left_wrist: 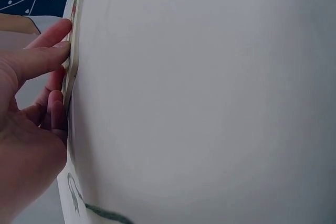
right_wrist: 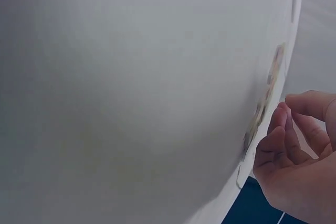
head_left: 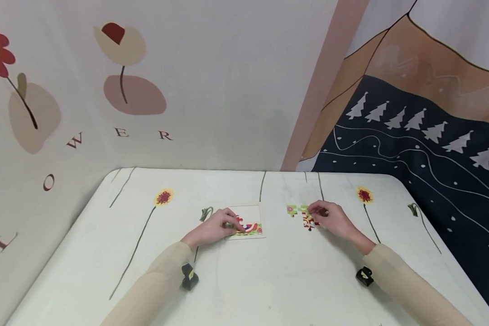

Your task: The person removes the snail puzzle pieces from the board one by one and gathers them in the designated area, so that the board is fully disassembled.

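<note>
While the L hand [head_left: 213,225], thumb & forefinger extended, touches the white square puzzle tray [head_left: 248,211] w/ red-and-green picture pcs [head_left: 253,229] along its near edge, the R hand [head_left: 332,219] bends narrow over loose multicolored jigsaw pcs [head_left: 309,222] right of the tray, atop the white flower-print desk [head_left: 269,280]; can't tell if it pinches one.

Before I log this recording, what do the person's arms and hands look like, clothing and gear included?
The left hand and right hand are bare, without gloves. The left sleeve and right sleeve are long, plain beige, reaching about to the wrist. The left wrist device and right wrist device are small and black with a yellowish patch.
</note>
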A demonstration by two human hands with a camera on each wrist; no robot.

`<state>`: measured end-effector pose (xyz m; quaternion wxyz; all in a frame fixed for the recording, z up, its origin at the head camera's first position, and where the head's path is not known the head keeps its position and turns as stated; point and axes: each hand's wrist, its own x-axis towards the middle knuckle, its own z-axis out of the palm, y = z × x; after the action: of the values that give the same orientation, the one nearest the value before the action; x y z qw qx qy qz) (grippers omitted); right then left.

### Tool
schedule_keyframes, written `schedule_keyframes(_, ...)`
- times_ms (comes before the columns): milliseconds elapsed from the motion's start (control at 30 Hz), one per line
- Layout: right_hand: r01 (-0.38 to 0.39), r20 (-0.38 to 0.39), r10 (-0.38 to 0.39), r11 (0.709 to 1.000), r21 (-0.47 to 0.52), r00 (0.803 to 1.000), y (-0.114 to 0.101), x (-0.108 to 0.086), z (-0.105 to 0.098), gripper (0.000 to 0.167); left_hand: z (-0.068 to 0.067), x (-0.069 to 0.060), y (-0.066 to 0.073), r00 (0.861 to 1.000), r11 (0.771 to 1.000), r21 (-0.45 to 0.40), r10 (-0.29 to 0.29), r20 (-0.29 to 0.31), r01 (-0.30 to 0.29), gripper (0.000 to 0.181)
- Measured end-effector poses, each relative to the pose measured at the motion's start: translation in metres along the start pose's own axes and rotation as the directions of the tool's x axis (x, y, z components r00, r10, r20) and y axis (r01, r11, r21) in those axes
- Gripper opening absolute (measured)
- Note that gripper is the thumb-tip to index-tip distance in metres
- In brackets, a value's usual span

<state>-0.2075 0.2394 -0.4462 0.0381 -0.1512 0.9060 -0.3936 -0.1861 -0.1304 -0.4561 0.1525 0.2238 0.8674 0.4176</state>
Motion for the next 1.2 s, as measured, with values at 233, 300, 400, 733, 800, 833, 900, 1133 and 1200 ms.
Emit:
schedule_keyframes(233, 0.04, -0.011, -0.039, 0.998, 0.052, 0.999, -0.011, 0.001, 0.008, 0.016, -0.002, -0.005, 0.0, 0.999, 1.0, 0.008, 0.024, -0.039, -0.023, 0.017)
schedule_keyframes(300, 0.047, -0.007, -0.047, 0.997, 0.062, 0.999, -0.016, 0.001, 0.011, 0.016, -0.004, -0.007, -0.001, 0.999, 1.0, 0.015, 0.028, -0.046, -0.027, 0.016)
schedule_keyframes(400, 0.054, 0.01, -0.055, 0.996, 0.076, 0.998, -0.023, 0.002, 0.017, 0.016, -0.006, -0.008, -0.004, 0.998, 0.999, 0.012, 0.031, -0.054, -0.03, 0.016)
schedule_keyframes(733, 0.078, 0.05, -0.086, 0.986, 0.145, 0.995, -0.048, 0.01, 0.038, 0.017, -0.009, -0.011, -0.013, 0.999, 0.999, -0.04, -0.017, -0.029, 0.016, 0.017)
schedule_keyframes(800, 0.076, 0.058, -0.086, 0.985, 0.154, 0.995, -0.052, 0.014, 0.043, 0.017, -0.01, -0.011, -0.015, 1.0, 0.999, -0.048, -0.013, -0.026, 0.012, 0.016)
schedule_keyframes(833, 0.08, 0.063, -0.091, 0.984, 0.159, 0.994, -0.055, 0.016, 0.045, 0.017, -0.01, -0.011, -0.015, 1.0, 0.999, -0.052, -0.009, -0.024, 0.008, 0.016)
schedule_keyframes(900, 0.084, 0.075, -0.098, 0.982, 0.169, 0.992, -0.059, 0.019, 0.049, 0.017, -0.01, -0.011, -0.017, 1.0, 0.999, -0.054, 0.004, -0.021, -0.005, 0.015)
schedule_keyframes(1133, 0.089, 0.153, -0.119, 0.978, 0.191, 0.981, -0.073, 0.025, 0.062, 0.018, -0.01, -0.01, -0.018, 1.0, 0.997, -0.077, 0.024, -0.017, -0.025, 0.014)
schedule_keyframes(1200, 0.089, 0.182, -0.125, 0.976, 0.197, 0.975, -0.076, 0.027, 0.065, 0.018, -0.011, -0.01, -0.019, 1.0, 0.996, -0.084, 0.026, -0.013, -0.027, 0.014)
